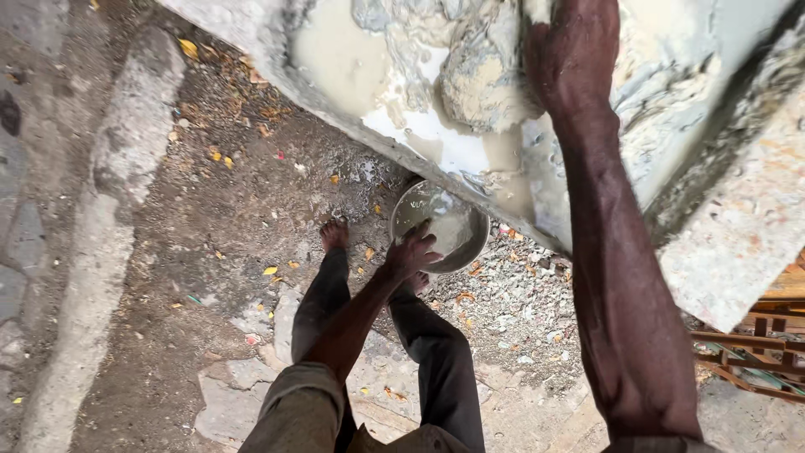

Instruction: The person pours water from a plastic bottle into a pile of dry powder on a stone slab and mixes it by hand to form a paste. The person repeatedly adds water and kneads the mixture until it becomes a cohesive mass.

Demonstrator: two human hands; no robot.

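Note:
I look down at a white slab (444,138) smeared with wet grey paste. My right hand (570,59) lies flat on a mound of paste (482,80) on the slab's top, fingers hidden in it. Below, my left hand (411,252) grips the near rim of a round metal bowl (444,222) holding cloudy liquid, held under the slab's lower edge. A pale puddle (344,59) sits left of the mound.
My bare feet (334,233) and dark trousers stand on dirt strewn with leaves and stone chips. A concrete curb (109,176) runs along the left. A rough stone block (746,243) and a wooden frame (755,352) are at the right.

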